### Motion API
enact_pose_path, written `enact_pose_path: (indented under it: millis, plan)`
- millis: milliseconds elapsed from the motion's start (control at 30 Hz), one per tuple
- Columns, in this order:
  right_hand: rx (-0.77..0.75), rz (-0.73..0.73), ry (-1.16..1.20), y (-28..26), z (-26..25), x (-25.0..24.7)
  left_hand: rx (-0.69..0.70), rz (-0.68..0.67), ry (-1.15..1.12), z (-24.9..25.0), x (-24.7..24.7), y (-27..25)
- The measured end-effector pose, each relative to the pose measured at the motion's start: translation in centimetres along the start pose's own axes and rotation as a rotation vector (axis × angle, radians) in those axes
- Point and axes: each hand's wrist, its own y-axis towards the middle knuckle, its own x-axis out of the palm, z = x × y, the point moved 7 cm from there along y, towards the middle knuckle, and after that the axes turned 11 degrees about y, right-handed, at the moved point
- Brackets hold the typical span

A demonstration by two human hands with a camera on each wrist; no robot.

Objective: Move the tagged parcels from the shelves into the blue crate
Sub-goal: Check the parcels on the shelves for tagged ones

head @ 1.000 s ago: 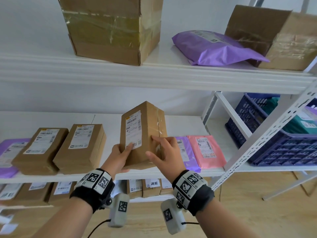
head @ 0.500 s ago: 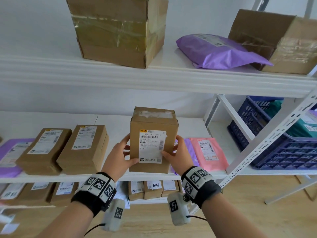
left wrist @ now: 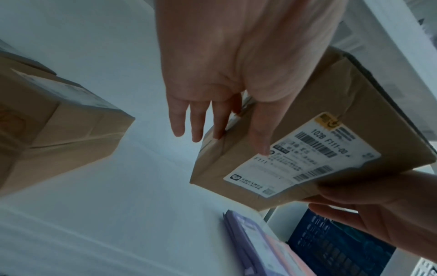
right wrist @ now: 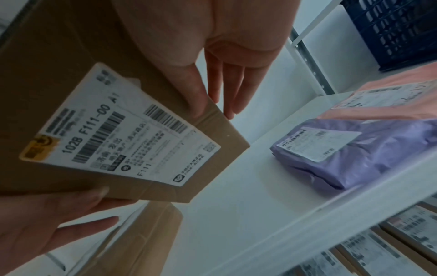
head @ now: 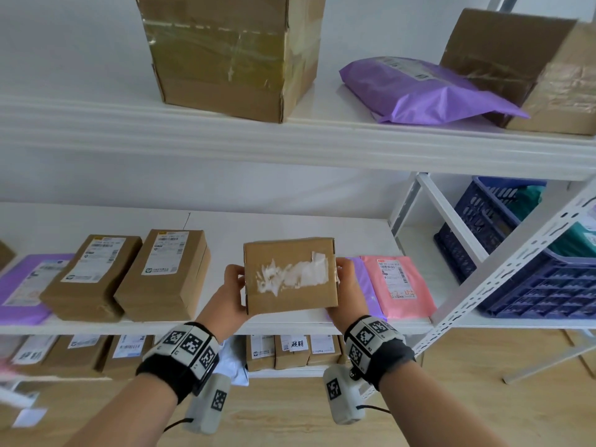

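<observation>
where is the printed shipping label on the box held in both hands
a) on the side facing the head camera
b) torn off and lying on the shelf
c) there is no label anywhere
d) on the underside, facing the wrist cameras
d: in the head view the box shows only torn white tape, while the left hand and right hand hold its sides; both wrist views show the label on its lower face.

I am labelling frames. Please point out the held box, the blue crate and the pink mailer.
box (head: 290, 285), head view, taped face.
blue crate (head: 529, 285), head view, front wall.
pink mailer (head: 400, 285), head view, middle.
</observation>
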Motion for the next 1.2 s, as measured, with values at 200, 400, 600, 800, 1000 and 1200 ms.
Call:
enact_pose_path:
  millis: [200,400,600,800,1000,1200]
  plan:
    - [0.019,-0.019,-0.005,-0.7,1.8,0.6,-0.021,-0.054,0.079,-1.3,1.3,-0.3]
    - [0.031,-0.008,0.0,-0.3,1.7,0.6,-0.024,-0.041,0.059,-1.3,0.8,0.4]
    - [0.066,0.005,0.09,0.6,2.2,0.7,-0.055,-0.045,-0.049,-1.2,0.4,0.8]
    - [0.068,-0.002,0.151,2.2,0.9,0.6,-0.095,-0.057,-0.121,-1.1,-0.8,2.7]
    - [0.027,0.005,0.037,4.3,-1.0,0.1,-0.05,-0.001,-0.118,-0.2,-2.0,4.6]
    - [0.021,0.023,-0.036,6.3,-2.3,0.1,-0.033,0.008,-0.098,-0.3,-2.2,6.6]
